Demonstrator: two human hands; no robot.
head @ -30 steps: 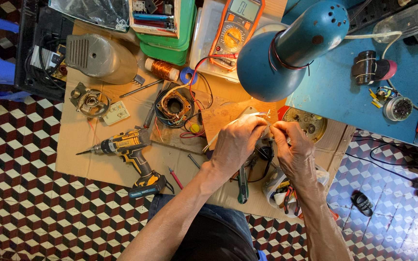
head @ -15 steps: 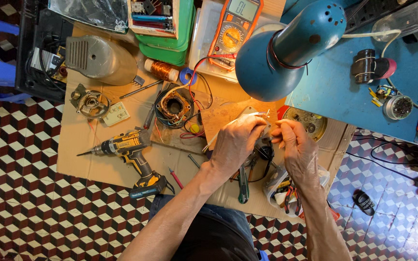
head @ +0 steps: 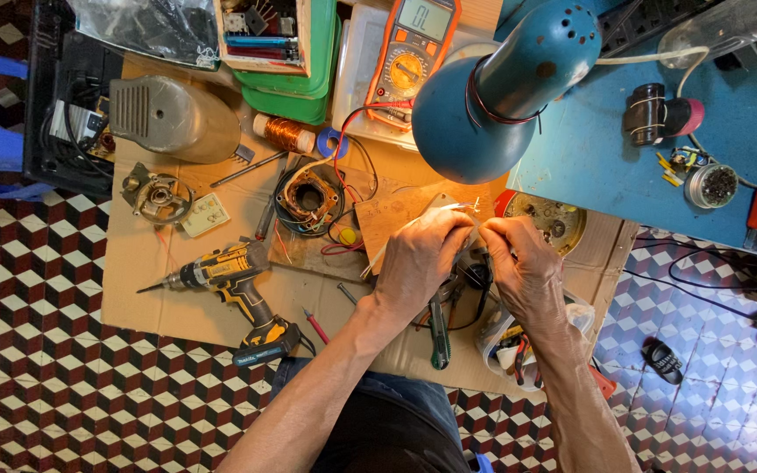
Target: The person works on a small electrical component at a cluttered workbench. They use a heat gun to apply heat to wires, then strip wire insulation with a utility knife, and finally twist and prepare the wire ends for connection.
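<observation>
A thin pale strip (head: 462, 208), too small to identify, is pinched between the fingertips of the left hand (head: 420, 256) and the right hand (head: 519, 259), beneath the blue metal desk lamp (head: 492, 96). To the left on the cardboard-covered table (head: 142, 280) lie a copper-wound motor stator (head: 310, 198) and a yellow-and-black cordless drill (head: 229, 278); an orange multimeter (head: 413, 44) sits at the far edge.
</observation>
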